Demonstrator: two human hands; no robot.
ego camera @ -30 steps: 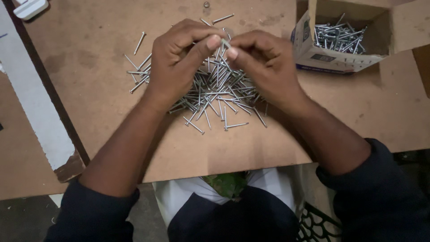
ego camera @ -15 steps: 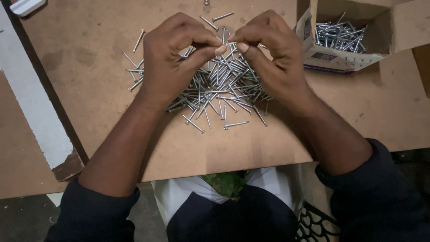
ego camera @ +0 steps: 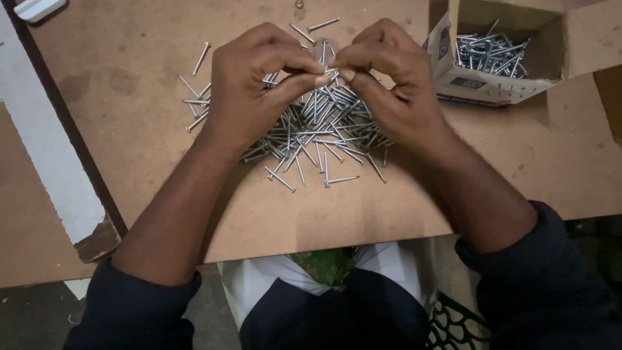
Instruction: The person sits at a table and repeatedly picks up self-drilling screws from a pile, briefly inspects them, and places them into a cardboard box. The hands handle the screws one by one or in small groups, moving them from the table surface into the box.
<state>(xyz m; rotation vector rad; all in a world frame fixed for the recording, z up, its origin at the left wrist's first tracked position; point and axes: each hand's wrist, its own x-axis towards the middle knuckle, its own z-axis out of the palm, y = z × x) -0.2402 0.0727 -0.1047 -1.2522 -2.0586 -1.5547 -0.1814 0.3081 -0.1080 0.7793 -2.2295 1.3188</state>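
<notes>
A loose pile of silver nails (ego camera: 317, 133) lies spread on a brown board (ego camera: 402, 207). My left hand (ego camera: 253, 91) and my right hand (ego camera: 389, 84) hover over the pile, fingertips meeting above its far part. Both hands pinch small bunches of nails between thumb and fingers. An open cardboard box (ego camera: 499, 58) holding more nails sits at the right, just beyond my right hand.
A white strip (ego camera: 45, 155) runs along the left beside a second brown board. Stray nails (ego camera: 194, 104) lie to the left of the pile. The board's near edge is close to my body, with dark sleeves over it.
Both hands have shifted slightly away from me over the pile, and the fingertips now meet higher up with nails pinched between them.
</notes>
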